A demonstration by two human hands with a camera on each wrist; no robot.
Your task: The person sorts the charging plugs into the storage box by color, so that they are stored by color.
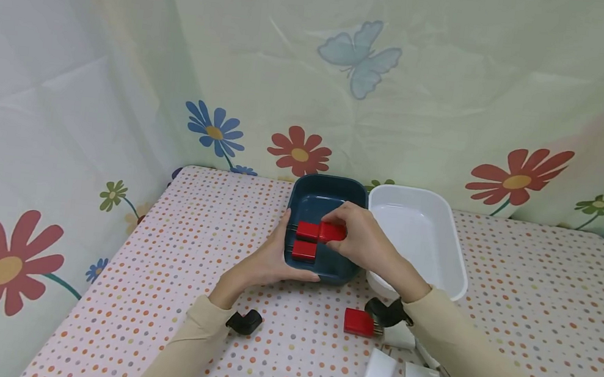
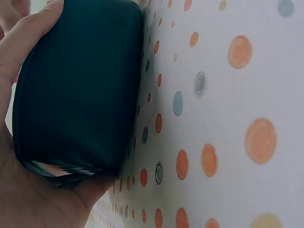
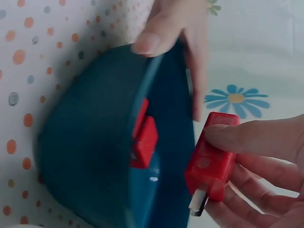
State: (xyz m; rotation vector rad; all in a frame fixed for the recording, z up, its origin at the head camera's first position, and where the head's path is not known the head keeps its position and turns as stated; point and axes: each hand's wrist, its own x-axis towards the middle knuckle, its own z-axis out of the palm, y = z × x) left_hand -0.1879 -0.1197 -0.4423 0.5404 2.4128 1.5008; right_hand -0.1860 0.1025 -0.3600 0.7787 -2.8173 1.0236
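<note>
Above the dark blue bin [image 1: 314, 203], my right hand [image 1: 363, 235] pinches a red plug between thumb and fingers; my left hand [image 1: 269, 262] grasps the bin's near-left corner, thumb along the near side. Two red plugs, an upper one [image 1: 307, 231] and a lower one [image 1: 304, 251], lie inside. Risk: the held plug may knock the upper plug askew if lowered along the same line. Risk: the bin may skew if my left grip slackens while the plug presses a wall. Risk: my right sleeve [image 1: 464, 347] may sweep the white plugs [image 1: 380, 370] across the counter [image 1: 232, 218], since it passes close over them. The head view makes the held and upper plugs appear to meet; the right wrist view shows a gap and a bare metal blade [image 3: 198, 202]. The left wrist view shows only the bin's outer wall, hiding its contents.
</note>
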